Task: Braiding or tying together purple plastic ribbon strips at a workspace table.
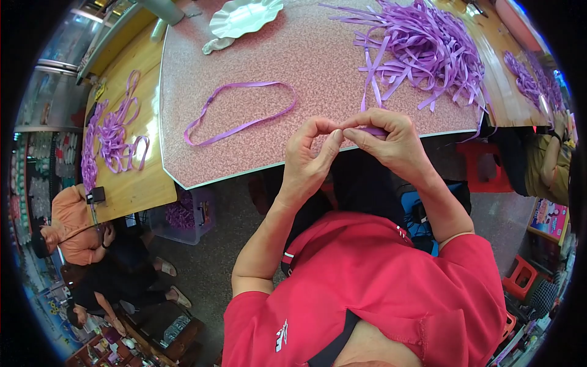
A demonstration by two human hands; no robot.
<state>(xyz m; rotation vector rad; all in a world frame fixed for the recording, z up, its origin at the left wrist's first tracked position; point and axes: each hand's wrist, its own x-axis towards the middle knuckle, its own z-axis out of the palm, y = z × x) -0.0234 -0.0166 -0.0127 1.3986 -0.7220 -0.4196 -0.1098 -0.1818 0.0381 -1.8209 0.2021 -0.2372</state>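
Observation:
Just over the table's near edge, my right hand point(394, 144) is closed on a purple ribbon point(374, 131), and a short stretch of it shows between thumb and curled fingers. My left hand point(307, 160) is closed in a pinch, thumb and forefinger meeting the right fingertips at the ribbon; the bit between the tips is mostly hidden. A purple ribbon loop point(244, 125) lies flat on the table to the left of my hands. Beyond my right hand sits a big tangled heap of purple ribbons point(428, 52), with some strands hanging toward me.
The pink speckled table point(214, 165) bears a white scalloped dish point(244, 17) and a crumpled white piece point(217, 45) at the back. More purple ribbons point(116, 137) lie on a wooden table at left, where people sit. A clear bin point(183, 217) and red stools point(483, 168) stand below.

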